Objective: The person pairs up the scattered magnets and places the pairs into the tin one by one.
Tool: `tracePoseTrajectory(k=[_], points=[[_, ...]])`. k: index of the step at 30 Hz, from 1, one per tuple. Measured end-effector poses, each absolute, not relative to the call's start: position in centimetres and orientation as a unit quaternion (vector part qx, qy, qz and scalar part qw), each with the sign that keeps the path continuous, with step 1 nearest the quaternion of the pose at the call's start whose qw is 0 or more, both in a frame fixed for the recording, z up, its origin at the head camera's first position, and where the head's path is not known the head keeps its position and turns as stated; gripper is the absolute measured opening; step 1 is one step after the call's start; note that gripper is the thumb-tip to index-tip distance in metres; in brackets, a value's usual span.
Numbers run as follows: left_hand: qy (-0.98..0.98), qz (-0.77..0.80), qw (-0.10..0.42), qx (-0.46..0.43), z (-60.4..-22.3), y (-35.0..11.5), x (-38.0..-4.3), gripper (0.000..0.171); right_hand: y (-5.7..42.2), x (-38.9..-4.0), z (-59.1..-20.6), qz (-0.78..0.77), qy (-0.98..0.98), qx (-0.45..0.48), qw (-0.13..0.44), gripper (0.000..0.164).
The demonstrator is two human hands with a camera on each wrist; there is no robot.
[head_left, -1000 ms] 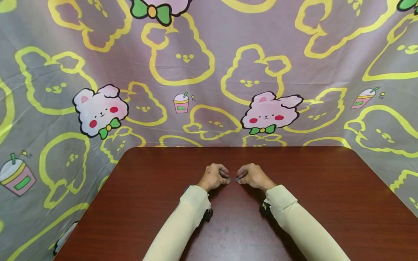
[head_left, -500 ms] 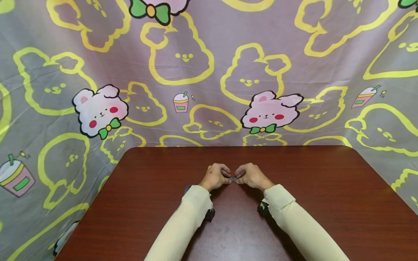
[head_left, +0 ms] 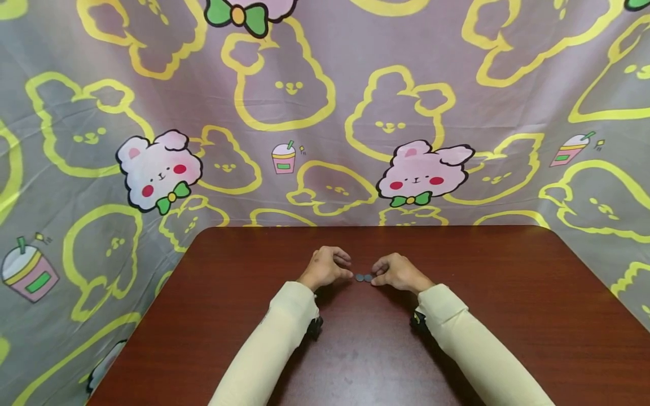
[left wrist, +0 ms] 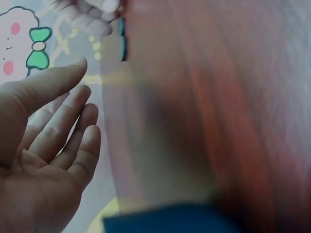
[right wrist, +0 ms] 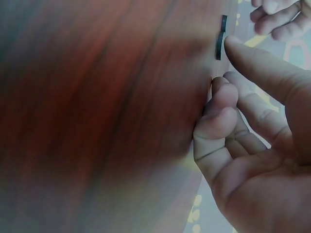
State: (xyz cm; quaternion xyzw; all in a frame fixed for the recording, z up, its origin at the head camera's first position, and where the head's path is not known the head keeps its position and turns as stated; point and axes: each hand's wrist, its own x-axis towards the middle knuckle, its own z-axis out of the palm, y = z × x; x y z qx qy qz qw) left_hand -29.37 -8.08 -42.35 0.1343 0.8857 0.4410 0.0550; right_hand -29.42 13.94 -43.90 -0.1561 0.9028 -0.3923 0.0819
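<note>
Two small grey discs lie side by side on the brown table, touching or nearly so. They look thin and dark edge-on in both wrist views; what kind of disc they are cannot be told. To their left, my left hand is apart from them, its fingers extended and holding nothing, as the left wrist view confirms. Just right of the pair is my right hand, fingers loosely bent with nothing between them. Its thumb is close beside the nearer disc; whether it touches cannot be told.
Behind and beside the table hangs a curtain printed with cartoon rabbits and cups. The table's back edge runs just beyond the hands. A dark device sits at the right wrist, another at the left.
Half a second ago both hands pinched a disc each, brought together from slightly apart. Now both have let go, the left drawing away left and the right a little right; the discs stay on the table.
</note>
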Motion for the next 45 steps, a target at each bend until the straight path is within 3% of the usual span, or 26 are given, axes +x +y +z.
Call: tracePoseTrajectory(k=[14, 25, 45], points=[[0.855, 0.486, 0.103, 0.149, -41.1, -13.7, -27.5, 0.046, 14.1, -29.6, -43.9, -0.393, 0.899, -0.167, 0.097, 0.025], [0.832, 0.51, 0.141, 0.168, -42.4, -18.4, -25.8, 0.053, 13.6, -29.7, -44.3, -0.403, 0.895, -0.165, 0.102, 0.027], [0.807, 0.531, 0.166, 0.198, -44.6, -21.1, -24.5, 0.066, 13.2, -29.7, -45.0, -0.397, 0.904, -0.142, 0.073, 0.017]])
